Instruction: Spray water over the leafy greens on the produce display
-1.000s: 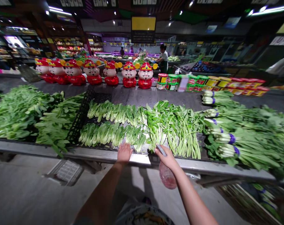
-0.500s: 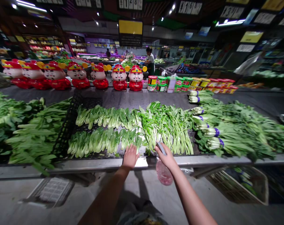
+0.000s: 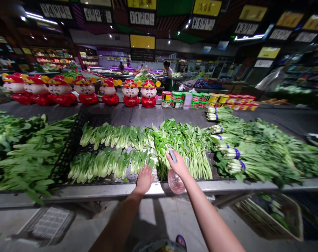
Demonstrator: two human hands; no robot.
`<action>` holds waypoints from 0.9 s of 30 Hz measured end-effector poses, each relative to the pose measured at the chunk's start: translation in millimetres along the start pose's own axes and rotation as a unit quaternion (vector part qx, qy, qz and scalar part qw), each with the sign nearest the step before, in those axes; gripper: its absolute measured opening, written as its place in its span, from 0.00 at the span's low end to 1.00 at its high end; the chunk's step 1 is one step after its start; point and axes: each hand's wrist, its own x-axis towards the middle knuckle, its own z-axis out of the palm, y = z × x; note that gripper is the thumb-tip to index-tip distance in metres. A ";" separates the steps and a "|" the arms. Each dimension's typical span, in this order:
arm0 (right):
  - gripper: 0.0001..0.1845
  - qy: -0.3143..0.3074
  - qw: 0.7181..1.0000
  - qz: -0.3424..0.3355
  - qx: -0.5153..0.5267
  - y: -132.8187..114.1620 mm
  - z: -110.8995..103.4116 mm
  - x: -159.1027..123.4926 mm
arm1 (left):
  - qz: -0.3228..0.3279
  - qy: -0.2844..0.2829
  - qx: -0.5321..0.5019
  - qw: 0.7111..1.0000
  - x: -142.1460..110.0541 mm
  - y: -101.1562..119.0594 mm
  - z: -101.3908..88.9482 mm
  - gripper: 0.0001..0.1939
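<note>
Spray bottle point(image 3: 175, 182) of clear pinkish plastic hangs from my right hand point(image 3: 178, 166), fingers wrapped firmly around its neck, with the grey nozzle point(image 3: 172, 155) poking up past them over the long-stemmed greens point(image 3: 184, 147). My left hand point(image 3: 144, 180) is open and flat, fingers spread, gripping nothing, its fingertips point(image 3: 145, 170) on or just beside the front row of bok choy point(image 3: 109, 164); I cannot tell which. That row and the one behind it lie on a perforated metal tray point(image 3: 132, 178) near the steel table edge point(image 3: 122, 191). Bundled greens with purple bands point(image 3: 235, 157) lie to the right, leafy greens point(image 3: 25, 154) to the left past a black plastic crate point(image 3: 69, 150). Red figurines point(image 3: 130, 92) and jars point(image 3: 172, 99) line the far side.
</note>
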 end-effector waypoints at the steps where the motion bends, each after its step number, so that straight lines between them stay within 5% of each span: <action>1: 0.17 -0.002 1.000 0.004 0.009 2.1 -1.2 2.0 | 0.000 0.001 0.001 1.000 1.9 3.8 1.4 0.25; 12: 0.19 -0.057 0.996 0.052 0.045 19.8 -17.7 -1.6 | -0.032 -0.046 0.024 0.998 2.6 16.3 23.0 0.27; 19: 0.16 -0.010 0.998 0.012 0.055 19.1 -40.0 0.1 | -0.027 -0.041 0.041 0.998 2.2 17.2 21.2 0.27; 27: 0.19 0.001 0.999 0.040 0.030 32.1 -57.9 3.2 | -0.014 -0.025 0.040 0.999 -0.2 17.3 20.1 0.25</action>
